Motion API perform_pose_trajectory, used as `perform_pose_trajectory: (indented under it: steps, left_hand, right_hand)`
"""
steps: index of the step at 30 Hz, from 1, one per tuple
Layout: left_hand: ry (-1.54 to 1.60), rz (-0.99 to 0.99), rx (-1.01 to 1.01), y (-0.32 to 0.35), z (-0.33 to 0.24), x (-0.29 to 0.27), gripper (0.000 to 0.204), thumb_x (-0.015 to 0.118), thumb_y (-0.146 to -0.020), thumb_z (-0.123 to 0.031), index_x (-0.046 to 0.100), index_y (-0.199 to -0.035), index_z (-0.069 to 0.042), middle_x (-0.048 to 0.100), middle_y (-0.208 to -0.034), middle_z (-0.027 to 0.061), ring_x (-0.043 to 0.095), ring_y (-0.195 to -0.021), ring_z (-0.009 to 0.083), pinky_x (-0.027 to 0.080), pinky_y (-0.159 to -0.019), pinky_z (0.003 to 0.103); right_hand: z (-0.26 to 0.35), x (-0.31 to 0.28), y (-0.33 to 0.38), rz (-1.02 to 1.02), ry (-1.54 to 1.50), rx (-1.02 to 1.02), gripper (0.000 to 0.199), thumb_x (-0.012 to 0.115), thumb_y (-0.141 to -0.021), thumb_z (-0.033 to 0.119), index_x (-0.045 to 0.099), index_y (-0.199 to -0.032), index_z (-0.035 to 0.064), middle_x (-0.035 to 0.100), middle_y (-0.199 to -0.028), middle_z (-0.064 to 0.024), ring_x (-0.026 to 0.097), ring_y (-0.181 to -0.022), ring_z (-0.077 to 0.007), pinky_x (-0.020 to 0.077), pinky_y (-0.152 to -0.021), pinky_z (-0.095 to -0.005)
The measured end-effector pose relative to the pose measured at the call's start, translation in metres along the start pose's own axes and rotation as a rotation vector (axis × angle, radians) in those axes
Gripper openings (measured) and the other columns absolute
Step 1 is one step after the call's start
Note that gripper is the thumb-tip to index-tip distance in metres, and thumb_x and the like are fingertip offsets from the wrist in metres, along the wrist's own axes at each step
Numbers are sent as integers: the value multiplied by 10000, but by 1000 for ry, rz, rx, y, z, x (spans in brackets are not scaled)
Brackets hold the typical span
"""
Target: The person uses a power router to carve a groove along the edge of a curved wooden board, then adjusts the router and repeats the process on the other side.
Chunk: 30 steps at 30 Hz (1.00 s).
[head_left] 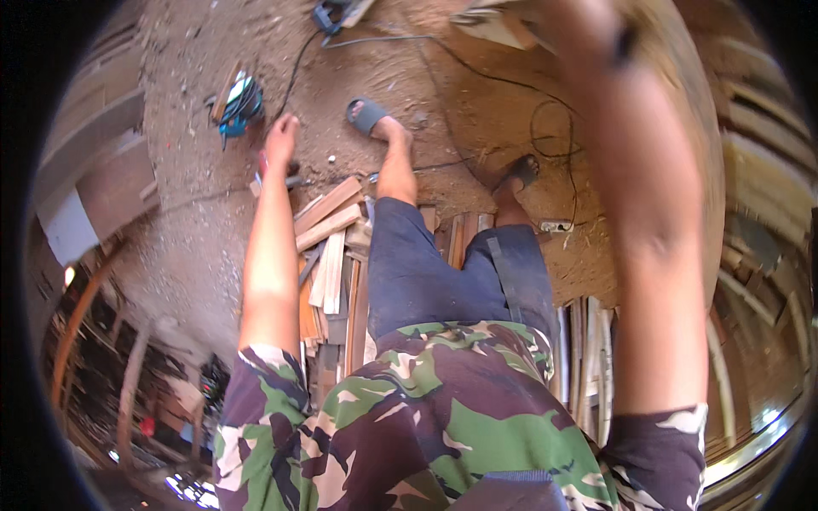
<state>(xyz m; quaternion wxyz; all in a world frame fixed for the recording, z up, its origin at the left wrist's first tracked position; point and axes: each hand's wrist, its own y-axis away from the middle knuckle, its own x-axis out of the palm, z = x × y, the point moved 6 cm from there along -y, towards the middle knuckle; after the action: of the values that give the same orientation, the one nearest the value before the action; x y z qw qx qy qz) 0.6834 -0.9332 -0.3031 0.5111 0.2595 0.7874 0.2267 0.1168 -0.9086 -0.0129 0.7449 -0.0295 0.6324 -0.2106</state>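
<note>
My left hand hangs over the dirt floor with its fingers curled in, and nothing shows in them. Just left of it a teal power tool rests on the ground. Partly hidden behind my left wrist is a small red thing, too covered to name. My right arm is raised high on the right, close to the view. At the top edge my right hand is smeared by motion and partly cut off, with a dark spot or band at its wrist. Whether it holds anything is hidden.
Wood offcuts lie piled beside and under my legs. Black cables cross the dirt floor, with a white socket strip at right. Another power tool and wooden boards lie at the far edge. Stacked timber stands right.
</note>
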Motion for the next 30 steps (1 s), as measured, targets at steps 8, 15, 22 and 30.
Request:
perform_pose_trajectory:
  steps: [8, 15, 22, 30]
  left_hand:
    - [-352, 542, 484, 218, -193, 188, 423, 669, -978, -287, 691, -1352, -89, 640, -1412, 201, 539, -1361, 395, 374, -1192, 513]
    - [-409, 548, 336, 243, -220, 207, 492, 645, -977, -369, 692, -1339, -39, 667, -1343, 276, 588, -1308, 442, 424, -1155, 487]
    - [-500, 644, 232, 260, -161, 162, 565, 609, -997, -495, 666, -1404, -107, 645, -1413, 237, 596, -1338, 403, 441, -1156, 458]
    - [-522, 504, 170, 231, -171, 69, 586, 608, -1020, -519, 664, -1403, -78, 669, -1390, 224, 621, -1321, 375, 473, -1119, 433]
  right_hand:
    - [-9, -21, 356, 166, -719, 457, 469, 737, -874, 267, 695, -1331, 166, 625, -1418, -155, 467, -1448, -409, 391, -1167, -596]
    - [-130, -52, 911, 494, -730, 1476, 339, 606, -1009, 205, 697, -1220, -44, 711, -1277, -201, 670, -1202, -313, 490, -1046, -384]
    - [-97, -104, 956, 457, -507, 1702, 354, 628, -984, 178, 668, -1269, -28, 731, -1218, -220, 698, -1145, -319, 520, -1007, -415]
    - [-13, -110, 671, 577, -958, 1307, 426, 705, -984, 236, 647, -1352, 31, 728, -1248, -200, 703, -1143, -288, 537, -1012, -398]
